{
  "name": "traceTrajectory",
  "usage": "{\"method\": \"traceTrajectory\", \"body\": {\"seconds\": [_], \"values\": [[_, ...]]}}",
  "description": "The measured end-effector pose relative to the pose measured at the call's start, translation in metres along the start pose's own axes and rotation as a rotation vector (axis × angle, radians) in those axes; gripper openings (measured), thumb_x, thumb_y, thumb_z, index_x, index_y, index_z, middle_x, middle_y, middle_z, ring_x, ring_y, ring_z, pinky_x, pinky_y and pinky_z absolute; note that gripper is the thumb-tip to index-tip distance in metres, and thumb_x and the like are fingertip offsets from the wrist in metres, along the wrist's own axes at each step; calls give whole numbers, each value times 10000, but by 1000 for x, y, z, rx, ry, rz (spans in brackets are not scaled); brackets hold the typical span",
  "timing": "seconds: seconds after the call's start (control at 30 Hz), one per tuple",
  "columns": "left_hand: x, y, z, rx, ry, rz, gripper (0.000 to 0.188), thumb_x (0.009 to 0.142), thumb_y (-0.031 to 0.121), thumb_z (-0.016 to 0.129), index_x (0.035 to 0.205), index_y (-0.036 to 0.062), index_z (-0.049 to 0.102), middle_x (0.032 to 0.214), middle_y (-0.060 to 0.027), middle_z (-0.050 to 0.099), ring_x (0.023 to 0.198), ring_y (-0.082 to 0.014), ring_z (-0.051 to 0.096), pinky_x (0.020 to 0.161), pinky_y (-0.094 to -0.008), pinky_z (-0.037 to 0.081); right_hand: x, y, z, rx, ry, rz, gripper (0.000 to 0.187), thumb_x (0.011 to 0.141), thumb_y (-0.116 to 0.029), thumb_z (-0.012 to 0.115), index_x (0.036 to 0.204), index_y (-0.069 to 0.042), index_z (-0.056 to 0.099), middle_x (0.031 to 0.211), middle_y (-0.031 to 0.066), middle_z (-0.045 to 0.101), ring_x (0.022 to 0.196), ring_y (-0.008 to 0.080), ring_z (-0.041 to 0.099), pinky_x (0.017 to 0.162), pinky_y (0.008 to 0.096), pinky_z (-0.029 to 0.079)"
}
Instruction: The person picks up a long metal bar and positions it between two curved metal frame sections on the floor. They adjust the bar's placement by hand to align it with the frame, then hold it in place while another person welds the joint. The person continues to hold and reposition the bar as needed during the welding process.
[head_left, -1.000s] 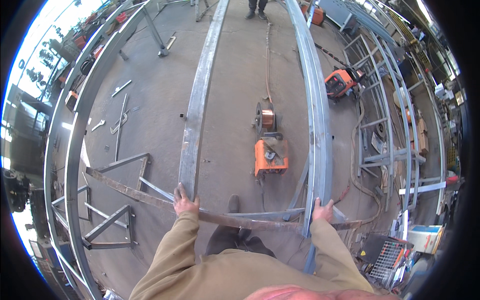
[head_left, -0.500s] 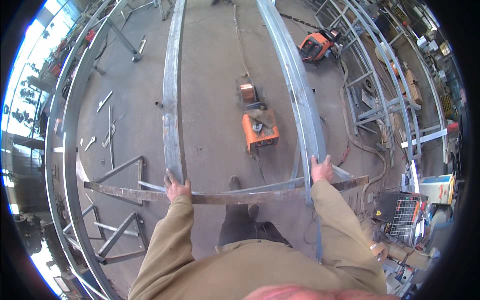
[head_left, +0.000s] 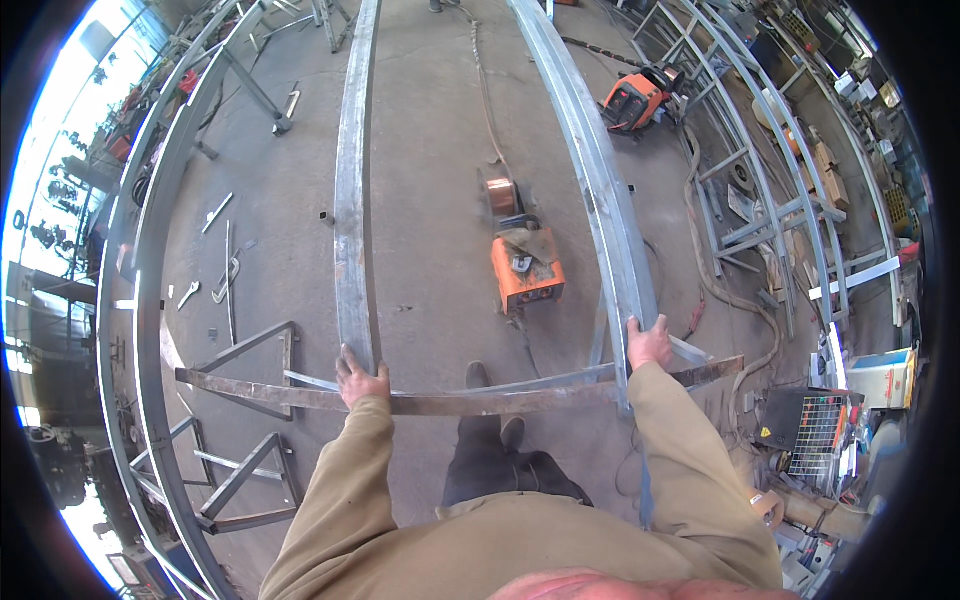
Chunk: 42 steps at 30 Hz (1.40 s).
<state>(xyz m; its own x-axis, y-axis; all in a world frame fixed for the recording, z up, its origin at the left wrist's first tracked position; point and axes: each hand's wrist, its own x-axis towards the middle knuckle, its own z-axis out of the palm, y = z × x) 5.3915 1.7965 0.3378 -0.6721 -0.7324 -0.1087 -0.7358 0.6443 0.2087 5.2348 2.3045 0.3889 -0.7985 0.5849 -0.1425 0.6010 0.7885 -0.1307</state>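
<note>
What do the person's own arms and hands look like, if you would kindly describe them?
The left sleeve and right sleeve are long, tan and softly creased, reaching down to about the wrists. The left hand and right hand are bare, with no gloves.

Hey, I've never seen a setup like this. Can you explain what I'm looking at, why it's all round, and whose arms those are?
Sure. There's no robot here. A person wears a wide fisheye camera on the head, looking down, so straight edges bend near the rim. The tan sleeves are the wearer's own. The left hand is on the near end of one long metal beam; the right hand is on another beam. A rusty bar runs crosswise under the right-hand one. On the floor between them sits an orange machine with a copper-coloured spool; a wrench lies farther left.
</note>
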Motion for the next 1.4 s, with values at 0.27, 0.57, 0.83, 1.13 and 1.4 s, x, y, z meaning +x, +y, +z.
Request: {"method": "traceTrajectory", "body": {"seconds": [0.27,0.57,0.83,1.13,1.4], "values": [[0,2,-4,-1,-22,-12,996,822,407,765,1634,120,264,1564,-260,396,1386,-449,452,1158,-513,389,1,2,2,16,0,-18,699,902,-576,643,1330,-38,519,1281,234,659,1185,414,645,966,533,525],[3,-1,11,35,11,-13,995,819,476,755,1636,170,277,1549,-238,425,1378,-435,483,1105,-521,446,8,5,12,-18,-3,-11,758,899,-627,614,1388,-57,507,1340,225,642,1214,415,633,986,521,513],[7,-3,16,95,15,16,968,835,483,749,1624,158,291,1551,-227,424,1368,-427,498,1077,-534,465,9,2,10,-40,-33,15,826,875,-669,604,1434,-71,490,1323,253,650,1199,453,635,995,538,503],[7,0,11,82,0,-3,991,821,482,751,1630,156,280,1559,-245,411,1389,-431,478,1113,-515,440,8,1,12,-46,-19,29,800,873,-661,615,1413,-81,500,1342,224,646,1205,432,638,985,537,506],[5,1,9,62,-19,-9,1006,828,481,749,1640,149,257,1564,-261,400,1401,-447,458,1142,-510,412,7,0,11,-72,-13,14,747,881,-634,619,1356,-65,527,1308,209,658,1199,416,640,973,541,510]]}}
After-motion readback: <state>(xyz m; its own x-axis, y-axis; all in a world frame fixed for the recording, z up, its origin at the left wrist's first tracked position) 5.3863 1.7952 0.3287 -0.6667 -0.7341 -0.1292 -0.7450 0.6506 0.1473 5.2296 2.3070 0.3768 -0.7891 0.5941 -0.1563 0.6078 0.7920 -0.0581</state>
